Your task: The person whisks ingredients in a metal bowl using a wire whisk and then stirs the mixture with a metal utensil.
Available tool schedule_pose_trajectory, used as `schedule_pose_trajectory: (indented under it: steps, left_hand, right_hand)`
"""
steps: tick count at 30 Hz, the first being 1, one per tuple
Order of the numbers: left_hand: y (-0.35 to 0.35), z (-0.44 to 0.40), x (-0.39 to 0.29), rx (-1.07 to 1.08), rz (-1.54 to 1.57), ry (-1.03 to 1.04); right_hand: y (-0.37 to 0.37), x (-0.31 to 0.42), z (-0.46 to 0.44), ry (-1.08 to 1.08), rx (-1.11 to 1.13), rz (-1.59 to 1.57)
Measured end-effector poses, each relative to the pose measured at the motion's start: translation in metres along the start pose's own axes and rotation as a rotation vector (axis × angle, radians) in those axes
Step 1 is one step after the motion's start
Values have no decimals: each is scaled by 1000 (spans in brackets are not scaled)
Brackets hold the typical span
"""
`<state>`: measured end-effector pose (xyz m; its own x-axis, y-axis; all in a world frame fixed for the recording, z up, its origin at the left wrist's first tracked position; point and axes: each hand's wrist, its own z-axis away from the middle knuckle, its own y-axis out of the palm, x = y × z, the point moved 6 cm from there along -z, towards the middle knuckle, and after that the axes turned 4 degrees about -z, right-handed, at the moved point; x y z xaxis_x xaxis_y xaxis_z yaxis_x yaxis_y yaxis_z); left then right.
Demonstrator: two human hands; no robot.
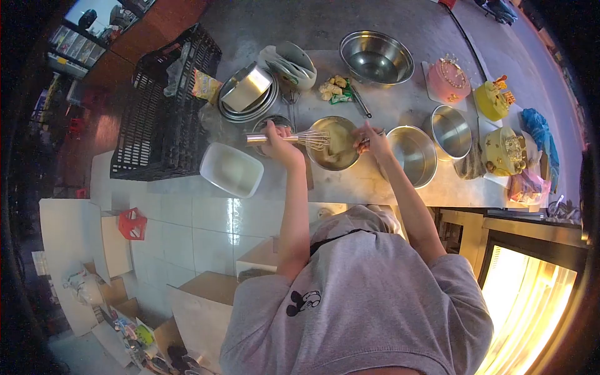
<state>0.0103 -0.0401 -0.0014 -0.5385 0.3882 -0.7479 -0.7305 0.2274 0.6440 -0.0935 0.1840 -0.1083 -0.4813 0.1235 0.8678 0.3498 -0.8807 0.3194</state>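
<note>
Head view: the left hand [279, 142], just left of the middle of the frame, has its fingers wrapped around the handle of a silver metal balloon whisk [314, 139]. The whisk lies nearly level, its handle end pointing left and its wire loops reaching over a round stainless-steel mixing bowl [333, 121] at the centre of the frame. A pale, creamy mixture [341, 149] covers the bottom of that bowl. The right hand [373, 140] is at the bowl's right edge with bent fingers; whether it grips the rim or something small cannot be told.

Just left of the bowl, a small round steel bowl [270, 120] is partly hidden behind the left hand, and a white rectangular plastic tub [231, 167] sits below it. Right of the bowl stand two deep, round steel pots [410, 153], one nearer the upper right.

Above the centre, a black-handled utensil [362, 102] lies beside some yellowish lumps [335, 87], with a wide steel basin [377, 59] beyond. Toward the upper left are a stack of round steel pans [248, 94] and a tall black plastic crate [142, 111]. At the right, a round pink decorated cake [448, 81] stands near two yellow ones.
</note>
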Motion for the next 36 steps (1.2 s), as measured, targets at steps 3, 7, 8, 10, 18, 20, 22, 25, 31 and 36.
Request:
schedule_pose_trajectory:
  steps: [3, 7, 8, 10, 18, 20, 22, 25, 31, 36]
  left_hand:
    - [0, -2, 1, 7, 0, 0]
    - [0, 0, 0, 8, -18, 9]
    - [1, 0, 0, 8, -17, 8]
    - [-1, -2, 2, -20, -20, 1]
    - [-2, -1, -1, 5, -40, 17]
    - [-2, -3, -2, 2, -45, 24]
    - [-1, -2, -3, 2, -56, -11]
    - [-1, 0, -7, 1, -60, 27]
    - [2, 3, -5, 56, -13, 4]
    - [4, 5, -3, 85, -27, -9]
  right_hand:
    - [0, 25, 15, -237, -197, -230]
    - [1, 17, 14, -136, -78, -79]
    - [5, 23, 18, -174, -60, -229]
    - [-2, 16, 15, -184, -160, -133]
    - [-25, 13, 13, -317, -321, 14]
    - [-13, 7, 12, -35, 25, 58]
    - [-13, 17, 12, -187, -119, 30]
    - [-18, 21, 13, -193, -107, 47]
    - [-16, 15, 8, -156, -84, 40]
    - [-22, 19, 5, -280, -227, -130]
